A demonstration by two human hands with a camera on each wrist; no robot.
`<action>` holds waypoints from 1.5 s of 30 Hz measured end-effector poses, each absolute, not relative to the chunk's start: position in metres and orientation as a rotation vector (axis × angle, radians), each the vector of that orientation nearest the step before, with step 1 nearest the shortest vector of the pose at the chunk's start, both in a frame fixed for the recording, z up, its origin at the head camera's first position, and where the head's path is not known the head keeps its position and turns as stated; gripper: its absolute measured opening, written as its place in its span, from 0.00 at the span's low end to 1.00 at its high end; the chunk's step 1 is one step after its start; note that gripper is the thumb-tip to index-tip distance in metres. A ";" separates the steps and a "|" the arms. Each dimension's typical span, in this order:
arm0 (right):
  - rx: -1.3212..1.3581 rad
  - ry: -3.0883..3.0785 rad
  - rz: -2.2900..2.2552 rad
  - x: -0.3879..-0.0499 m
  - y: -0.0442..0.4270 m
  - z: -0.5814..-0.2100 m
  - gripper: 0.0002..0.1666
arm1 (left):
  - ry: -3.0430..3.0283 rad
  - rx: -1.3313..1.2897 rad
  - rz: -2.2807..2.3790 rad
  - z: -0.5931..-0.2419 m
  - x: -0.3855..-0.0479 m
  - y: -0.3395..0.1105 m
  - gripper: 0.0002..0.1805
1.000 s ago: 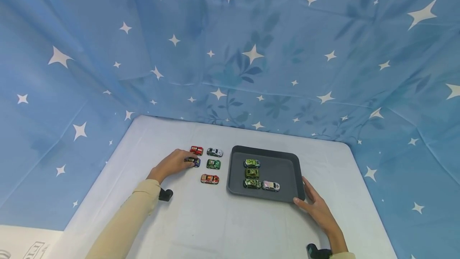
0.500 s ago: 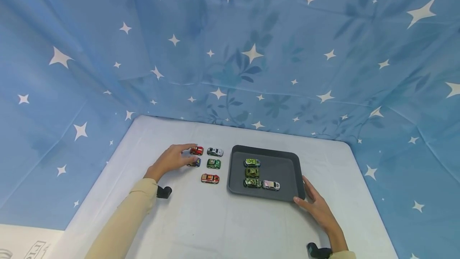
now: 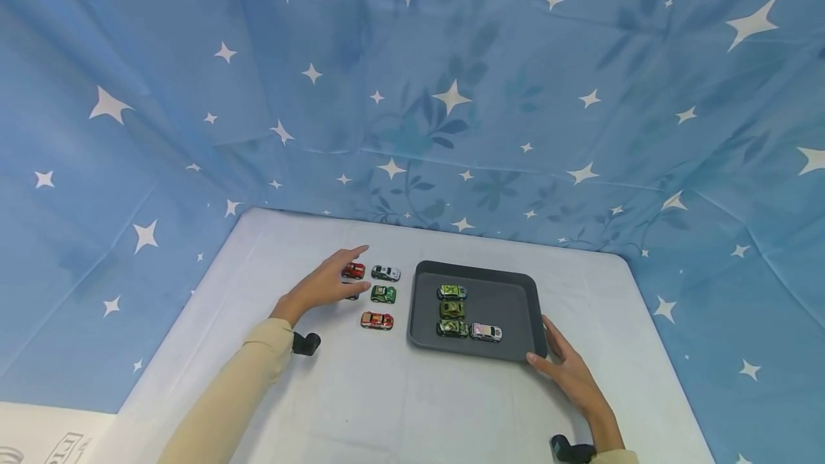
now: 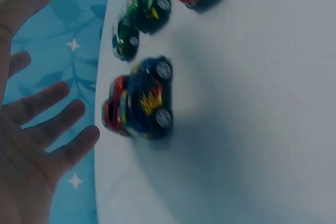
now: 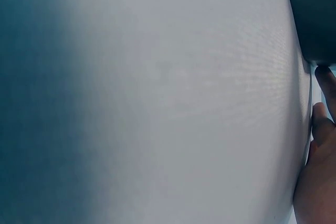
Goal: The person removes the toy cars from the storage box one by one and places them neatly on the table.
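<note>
- All fingers (image 4: 39, 100) of the left hand (image 3: 320, 286) are spread apart and hold nothing; the head view shows them above two toy cars, and the left wrist view shows clear space between.
- Under that hand are the red car (image 3: 354, 271) and, just beside it on the near side, the blue car (image 4: 147, 100), mostly hidden from the head camera.
- Either car should be light, hard and slick; free wheels could let it roll from a nudge. Best hold, I judge: thumb and one finger across the body's long sides, above the wheels.
- To their right stand the white car (image 3: 385, 273) and the green car (image 3: 383, 294), with the orange-red car (image 3: 377, 321) nearer the person. All five are upright on the counter (image 3: 387, 399).
- The right hand (image 3: 573, 377) brackets the tray's near right corner, thumb at the near side, fairly straight fingers along the right side.
- Inside the grey tray (image 3: 509, 296) are the lime car (image 3: 452, 292), olive car (image 3: 452, 310) and camouflage car (image 3: 452, 329) in a column, the pale pink car (image 3: 486, 333) beside the last. The tray looks stiff and shallow; its rim is the place to steady it, gently, since tilting could set them rolling.
</note>
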State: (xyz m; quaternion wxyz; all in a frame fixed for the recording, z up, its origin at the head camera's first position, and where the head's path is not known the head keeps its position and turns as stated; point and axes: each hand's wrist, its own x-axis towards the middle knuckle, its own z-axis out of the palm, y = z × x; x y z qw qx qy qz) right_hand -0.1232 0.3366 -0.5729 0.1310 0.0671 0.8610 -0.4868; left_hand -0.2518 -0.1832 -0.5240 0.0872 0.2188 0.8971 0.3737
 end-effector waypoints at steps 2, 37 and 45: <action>0.192 2.500 -1.417 -0.123 0.337 -0.573 0.60 | 2.659 0.657 1.115 -0.520 -0.252 -0.177 0.48; 0.209 2.484 -1.431 -0.128 0.334 -0.575 0.61 | 2.476 1.060 1.028 -0.481 -0.261 -0.051 0.41; 0.220 2.487 -1.404 -0.127 0.336 -0.572 0.61 | 2.431 1.122 1.016 -0.489 -0.258 -0.025 0.40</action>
